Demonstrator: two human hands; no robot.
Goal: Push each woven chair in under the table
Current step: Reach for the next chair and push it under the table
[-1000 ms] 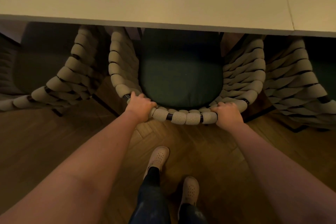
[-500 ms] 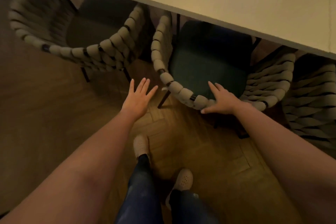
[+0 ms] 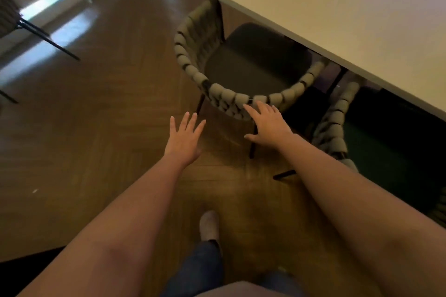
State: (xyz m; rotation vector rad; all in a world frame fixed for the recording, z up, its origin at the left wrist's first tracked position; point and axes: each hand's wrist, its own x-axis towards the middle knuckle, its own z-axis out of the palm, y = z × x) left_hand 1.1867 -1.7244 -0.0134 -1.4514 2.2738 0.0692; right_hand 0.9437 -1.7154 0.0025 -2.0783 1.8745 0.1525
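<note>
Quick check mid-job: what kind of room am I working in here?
Likely a dining or meeting room. A pale table has a woven chair with a dark seat cushion at its edge, a matching second chair beside it, and the floor is herringbone wood parquet. Home or office, I cannot tell.

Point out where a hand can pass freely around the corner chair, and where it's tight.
Free: the wooden floor left of the corner chair, out to the dark-legged chair at far left; the open left hand is over it. The visible table top is bare. Tight: right of the right hand, where the second woven chair crowds the corner chair's arm.
</note>
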